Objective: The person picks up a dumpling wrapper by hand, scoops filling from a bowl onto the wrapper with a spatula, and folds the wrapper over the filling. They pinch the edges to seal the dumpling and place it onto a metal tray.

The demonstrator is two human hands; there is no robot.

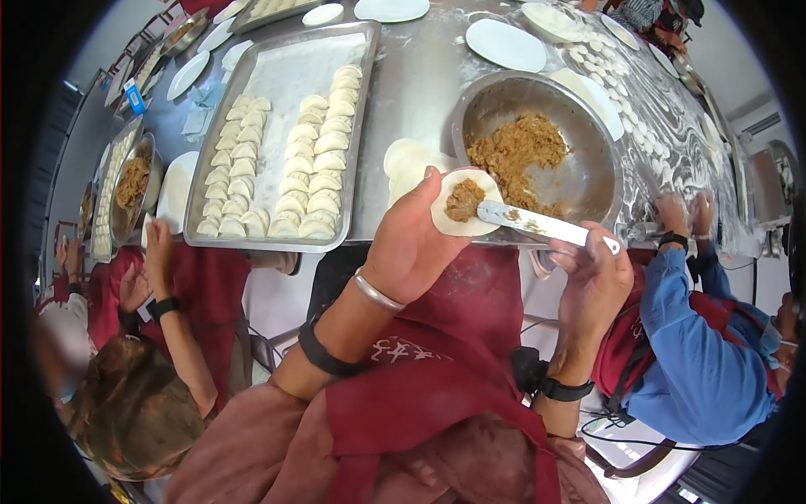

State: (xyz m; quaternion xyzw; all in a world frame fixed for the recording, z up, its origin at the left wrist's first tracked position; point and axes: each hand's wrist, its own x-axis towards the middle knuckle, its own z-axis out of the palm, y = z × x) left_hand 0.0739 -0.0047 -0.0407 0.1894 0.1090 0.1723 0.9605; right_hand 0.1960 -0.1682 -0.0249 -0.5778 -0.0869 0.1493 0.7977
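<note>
On the fingers of my left hand (410,244) rests a round dumpling wrapper (449,220) with a lump of brown filling (464,202) in its middle. My right hand (594,273) grips the end of a flat white spatula (546,227); its smeared tip touches the filling. Just beyond the hands stands a steel bowl (600,181), partly filled with brown minced filling (525,151). Several loose wrappers (411,164) lie beside the bowl, partly hidden behind my left hand. To the left, a metal tray (363,143) holds rows of folded dumplings (332,141).
White plates (505,44) stand along the far side. Floured dough pieces (617,92) spread over the table at right. A co-worker in blue (701,344) sits right; another in a camouflage top (143,407) sits left, near a second filling bowl (151,181).
</note>
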